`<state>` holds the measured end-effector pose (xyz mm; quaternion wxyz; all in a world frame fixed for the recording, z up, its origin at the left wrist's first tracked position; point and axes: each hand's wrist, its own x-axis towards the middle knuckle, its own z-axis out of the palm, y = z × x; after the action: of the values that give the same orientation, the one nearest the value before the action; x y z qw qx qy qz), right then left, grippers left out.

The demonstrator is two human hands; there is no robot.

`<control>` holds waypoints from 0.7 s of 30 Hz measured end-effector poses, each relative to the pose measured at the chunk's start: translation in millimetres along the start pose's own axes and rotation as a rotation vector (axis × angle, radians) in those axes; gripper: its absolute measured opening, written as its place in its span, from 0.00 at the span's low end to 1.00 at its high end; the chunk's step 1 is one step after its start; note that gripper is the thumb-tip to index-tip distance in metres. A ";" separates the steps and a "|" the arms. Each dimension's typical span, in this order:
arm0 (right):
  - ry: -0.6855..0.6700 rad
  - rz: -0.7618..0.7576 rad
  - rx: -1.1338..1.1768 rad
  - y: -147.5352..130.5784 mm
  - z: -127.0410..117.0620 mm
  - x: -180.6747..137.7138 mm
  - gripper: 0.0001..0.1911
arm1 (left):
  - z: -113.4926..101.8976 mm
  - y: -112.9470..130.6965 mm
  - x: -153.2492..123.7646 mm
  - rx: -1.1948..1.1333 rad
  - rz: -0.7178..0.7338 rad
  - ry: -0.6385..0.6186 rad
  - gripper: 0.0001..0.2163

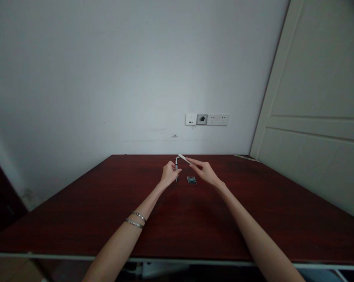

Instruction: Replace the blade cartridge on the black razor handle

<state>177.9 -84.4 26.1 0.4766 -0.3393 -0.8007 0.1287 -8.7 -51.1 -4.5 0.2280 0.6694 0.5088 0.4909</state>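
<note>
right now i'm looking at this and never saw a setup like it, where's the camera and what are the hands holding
There is no machine here: a person works with two bare hands. The single picture comes from a camera worn on that person's head, looking forward and down. The left hand grips a slim upright post. The right hand holds the end of a tilted, flat white piece, which seems to join the post's bent top. Between the hands, a small rectangular item lies on the dark red table; it is too small to identify.
</note>
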 end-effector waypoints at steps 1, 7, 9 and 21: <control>-0.013 -0.011 0.020 -0.3 1.8 0.1 0.21 | -0.2 2.0 -0.7 -0.012 -0.004 -0.006 0.12; 0.122 0.112 -0.053 25.5 4.3 -1.6 0.25 | -5.2 14.0 -2.6 -0.178 -0.103 -0.091 0.10; 0.136 0.165 -0.080 37.5 3.8 -3.0 0.27 | -7.8 17.8 -3.3 -0.269 -0.182 -0.163 0.08; -0.058 0.031 -0.134 34.6 10.3 28.3 0.19 | -13.1 18.9 -3.0 -0.505 -0.367 -0.332 0.03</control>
<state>174.7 -38.9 21.6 0.4275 -0.3792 -0.8155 0.0918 -11.7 -63.4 14.9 0.5505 0.5600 0.4390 0.4365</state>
